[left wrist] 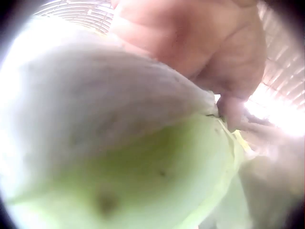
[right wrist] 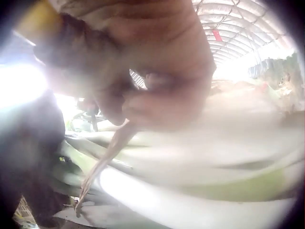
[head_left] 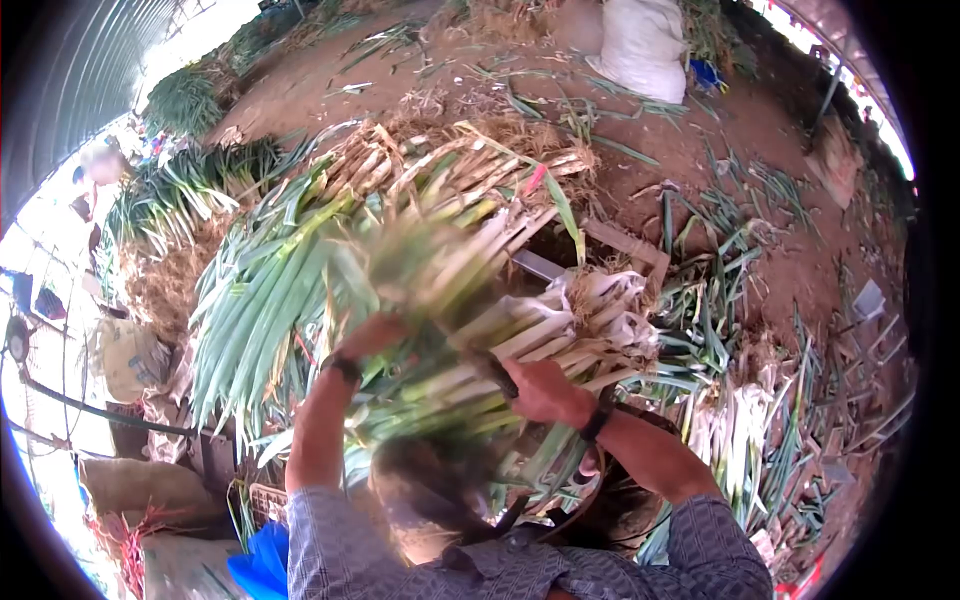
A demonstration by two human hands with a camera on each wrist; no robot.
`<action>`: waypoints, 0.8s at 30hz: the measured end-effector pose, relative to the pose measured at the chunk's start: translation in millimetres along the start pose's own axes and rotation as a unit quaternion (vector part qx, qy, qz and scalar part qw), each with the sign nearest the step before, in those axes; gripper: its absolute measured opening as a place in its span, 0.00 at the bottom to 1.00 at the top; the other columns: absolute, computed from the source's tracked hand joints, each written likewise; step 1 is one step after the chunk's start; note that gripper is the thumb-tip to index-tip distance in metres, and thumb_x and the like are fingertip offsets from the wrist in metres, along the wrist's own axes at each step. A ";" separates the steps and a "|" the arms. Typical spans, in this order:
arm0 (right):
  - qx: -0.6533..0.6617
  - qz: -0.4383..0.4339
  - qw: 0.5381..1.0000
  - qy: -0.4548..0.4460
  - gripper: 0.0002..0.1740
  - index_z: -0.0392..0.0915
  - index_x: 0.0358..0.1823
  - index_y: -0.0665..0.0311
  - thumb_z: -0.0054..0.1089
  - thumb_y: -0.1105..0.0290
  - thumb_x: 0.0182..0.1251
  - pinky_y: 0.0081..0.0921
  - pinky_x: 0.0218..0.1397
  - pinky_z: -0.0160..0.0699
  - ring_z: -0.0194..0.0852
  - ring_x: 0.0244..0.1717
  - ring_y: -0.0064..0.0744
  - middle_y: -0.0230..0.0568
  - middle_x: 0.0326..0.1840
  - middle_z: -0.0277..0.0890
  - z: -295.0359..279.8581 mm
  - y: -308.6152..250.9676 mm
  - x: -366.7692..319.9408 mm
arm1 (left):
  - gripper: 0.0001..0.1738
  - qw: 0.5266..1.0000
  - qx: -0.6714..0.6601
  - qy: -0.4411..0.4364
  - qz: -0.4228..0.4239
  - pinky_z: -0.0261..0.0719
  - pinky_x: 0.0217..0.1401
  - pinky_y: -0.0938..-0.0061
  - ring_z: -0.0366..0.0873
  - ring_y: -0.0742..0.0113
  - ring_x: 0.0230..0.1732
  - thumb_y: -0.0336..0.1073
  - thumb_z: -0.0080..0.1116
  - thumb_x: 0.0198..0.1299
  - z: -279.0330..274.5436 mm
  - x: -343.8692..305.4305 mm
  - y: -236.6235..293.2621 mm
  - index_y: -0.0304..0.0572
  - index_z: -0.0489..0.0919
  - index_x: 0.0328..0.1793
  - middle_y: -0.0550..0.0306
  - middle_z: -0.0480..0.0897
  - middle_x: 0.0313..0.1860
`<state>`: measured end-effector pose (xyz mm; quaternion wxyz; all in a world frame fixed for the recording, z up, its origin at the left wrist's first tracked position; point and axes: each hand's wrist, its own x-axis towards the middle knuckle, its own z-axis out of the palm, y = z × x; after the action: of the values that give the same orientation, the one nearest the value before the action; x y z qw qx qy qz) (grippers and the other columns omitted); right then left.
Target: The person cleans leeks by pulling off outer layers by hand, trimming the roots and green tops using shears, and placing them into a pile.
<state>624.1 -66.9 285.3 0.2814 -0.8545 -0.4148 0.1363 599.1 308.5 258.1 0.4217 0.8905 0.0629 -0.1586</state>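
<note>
Blurred leeks (head_left: 425,275) lie at my left hand (head_left: 375,335) in the head view. In the left wrist view, a pale green and white leek stalk (left wrist: 157,148) fills the foreground, and my left fingers curl down at its far end. My right hand (head_left: 545,390) grips a dark, handle-like object (head_left: 492,372) over the leek pile. What lies at its other end is blurred. In the right wrist view, the fingers are curled and a thin dry brown leaf strip (right wrist: 102,167) hangs below them, above white leek stalks (right wrist: 147,200).
A large heap of leeks (head_left: 260,310) spreads ahead and left, roots outward. More leeks (head_left: 740,430) lie right, with loose leaves on the dirt floor (head_left: 640,190). A white sack (head_left: 640,50) stands far back. Sacks (head_left: 140,490) and a blue plastic item (head_left: 262,560) are at lower left.
</note>
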 end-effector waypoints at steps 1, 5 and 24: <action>-0.004 0.007 1.000 -0.003 0.24 0.70 0.53 0.65 0.65 0.65 0.56 0.53 0.39 0.77 0.81 0.34 0.60 0.55 0.30 0.81 1.0 0.6 0.4 | 0.23 1.000 -0.005 0.003 0.031 0.72 0.35 0.69 0.73 0.72 0.31 0.52 0.61 0.65 -1.0 -0.5 -2.2 0.37 0.83 0.49 0.58 0.80 0.30; 0.016 0.020 1.000 -0.012 0.24 0.71 0.52 0.65 0.65 0.64 0.56 0.53 0.38 0.77 0.80 0.34 0.61 0.55 0.30 0.80 -3.4 -0.2 -0.4 | 0.24 0.993 0.120 -0.004 0.012 0.71 0.35 0.70 0.72 0.74 0.31 0.52 0.61 0.64 0.0 6.7 -8.0 0.37 0.83 0.49 0.60 0.80 0.30; 0.091 0.123 0.987 0.045 0.19 0.74 0.43 0.65 0.66 0.60 0.57 0.49 0.40 0.77 0.81 0.36 0.59 0.57 0.32 0.79 -18.4 34.4 17.8 | 0.26 0.994 0.095 -0.025 -0.038 0.72 0.40 0.68 0.73 0.69 0.34 0.53 0.59 0.65 -10.1 -11.9 23.8 0.34 0.83 0.48 0.55 0.81 0.31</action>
<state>665.5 -76.8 279.7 0.3576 -0.8751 -0.2792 0.1682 596.0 301.5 285.5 0.3302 0.9193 0.0704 -0.2022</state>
